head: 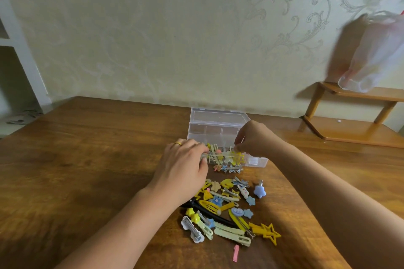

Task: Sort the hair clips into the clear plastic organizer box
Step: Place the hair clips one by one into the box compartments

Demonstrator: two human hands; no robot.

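Head view. Left hand (182, 167) grips the near-left corner of the clear organizer box (218, 129); right hand (254, 137) pinches a small pale clip over its front compartments. Unsorted hair clips (227, 209) lie heaped just before the box on the wooden table (87, 159).

Wooden table (87, 159): organizer box (218, 124), hair clips (229, 209).

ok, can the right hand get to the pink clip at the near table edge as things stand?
Probably yes. The pink clip lies alone on bare table, nothing over it. But the right hand is busy at the organizer box, pinching something small, so it must let go first.
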